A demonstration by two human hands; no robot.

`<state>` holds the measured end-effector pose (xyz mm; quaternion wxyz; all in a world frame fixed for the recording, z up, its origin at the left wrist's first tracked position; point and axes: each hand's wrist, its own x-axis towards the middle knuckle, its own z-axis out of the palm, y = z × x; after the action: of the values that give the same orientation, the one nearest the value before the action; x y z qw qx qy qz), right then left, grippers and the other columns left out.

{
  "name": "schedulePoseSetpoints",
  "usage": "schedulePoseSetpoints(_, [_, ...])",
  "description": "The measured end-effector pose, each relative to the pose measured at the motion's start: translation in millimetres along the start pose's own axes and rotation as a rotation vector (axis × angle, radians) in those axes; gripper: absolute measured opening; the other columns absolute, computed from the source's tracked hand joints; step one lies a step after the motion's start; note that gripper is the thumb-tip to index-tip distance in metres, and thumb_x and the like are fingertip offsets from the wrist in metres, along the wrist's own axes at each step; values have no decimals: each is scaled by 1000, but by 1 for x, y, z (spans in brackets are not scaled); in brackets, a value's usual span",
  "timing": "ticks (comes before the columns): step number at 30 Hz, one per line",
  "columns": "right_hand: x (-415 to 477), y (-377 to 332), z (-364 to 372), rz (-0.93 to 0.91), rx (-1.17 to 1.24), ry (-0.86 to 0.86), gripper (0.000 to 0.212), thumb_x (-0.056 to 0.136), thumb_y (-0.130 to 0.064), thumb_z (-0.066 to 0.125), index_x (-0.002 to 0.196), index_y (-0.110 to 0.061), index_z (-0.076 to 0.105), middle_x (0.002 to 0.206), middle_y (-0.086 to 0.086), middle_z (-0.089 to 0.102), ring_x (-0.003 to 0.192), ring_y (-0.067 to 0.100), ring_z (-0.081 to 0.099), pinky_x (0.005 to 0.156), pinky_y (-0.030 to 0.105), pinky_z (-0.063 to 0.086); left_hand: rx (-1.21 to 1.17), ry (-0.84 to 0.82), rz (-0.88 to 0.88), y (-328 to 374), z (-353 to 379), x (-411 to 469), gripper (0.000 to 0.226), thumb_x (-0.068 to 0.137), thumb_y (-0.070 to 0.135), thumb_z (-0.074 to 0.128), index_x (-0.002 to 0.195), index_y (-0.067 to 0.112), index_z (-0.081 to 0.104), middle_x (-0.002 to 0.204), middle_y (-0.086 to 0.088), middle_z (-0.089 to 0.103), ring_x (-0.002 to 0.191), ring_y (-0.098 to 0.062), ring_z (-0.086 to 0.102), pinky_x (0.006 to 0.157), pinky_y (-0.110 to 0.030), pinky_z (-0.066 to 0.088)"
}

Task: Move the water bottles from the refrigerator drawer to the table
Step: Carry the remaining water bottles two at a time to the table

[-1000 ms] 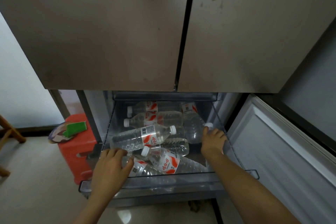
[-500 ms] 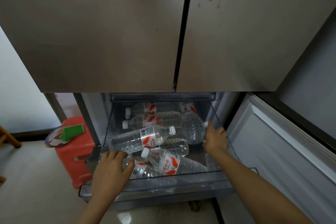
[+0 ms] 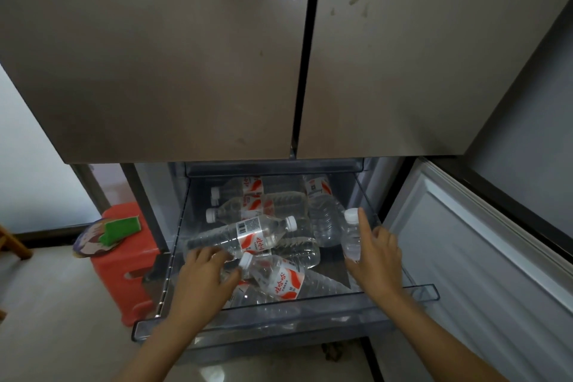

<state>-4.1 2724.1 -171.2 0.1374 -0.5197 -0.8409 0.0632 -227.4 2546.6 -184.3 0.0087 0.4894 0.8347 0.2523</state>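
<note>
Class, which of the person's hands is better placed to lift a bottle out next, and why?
Right: the right hand grips a single bottle at the right of the drawer. The left hand lies over the piled bottles; its grip is unclear.

Both bare forearms reach forward and down, side by side but well apart. The left forearm (image 3: 161, 347) angles in from the lower left. The left hand (image 3: 203, 277) is palm down, its fingers (image 3: 206, 256) curved over the lying water bottles (image 3: 248, 232) and its thumb (image 3: 230, 281) spread out to the right. Whether it actually grips one is hard to tell, since the palm hides the contact. The right forearm (image 3: 434, 332) comes in from the lower right. The right hand (image 3: 376, 260) shows its back and holds a small water bottle (image 3: 352, 237) upright on its thumb side. Its index finger (image 3: 362, 223) stretches straight up alongside the bottle's neck, with the other fingers curled.
</note>
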Motion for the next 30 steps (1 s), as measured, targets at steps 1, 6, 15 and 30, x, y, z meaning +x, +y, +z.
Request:
schedulePoseSetpoints(1, [-2,0,-1,14,-2,1,102,74,-28,74,147,-25,2,124,18,46,112,32,43,90,37,39,27,4,68,6,2,10,61,72,55,32,101,14,67,105,-5,65,103,-29,53,80,-39,44])
schedulePoseSetpoints(6, [-3,-4,-5,42,1,-7,103,80,-35,67,141,-29,-16,130,13,40,116,27,38,92,33,35,285,-236,131,36,23,68,73,86,44,52,144,21,14,147,-8,26,134,-29,24,108,-42,26])
schedulePoseSetpoints(15, [-3,-4,-5,35,106,-49,100,84,-26,62,139,-33,-21,134,12,31,119,28,39,97,34,38,492,-423,83,45,48,97,93,77,47,63,145,30,2,152,-13,10,138,-37,12,110,-55,15])
schedulePoseSetpoints(30, [5,1,-1,144,173,-101,90,77,-30,70,145,-18,12,138,9,37,125,27,30,101,33,33,388,-172,166,41,39,80,77,74,37,70,136,16,29,135,-9,40,121,-36,40,91,-41,46])
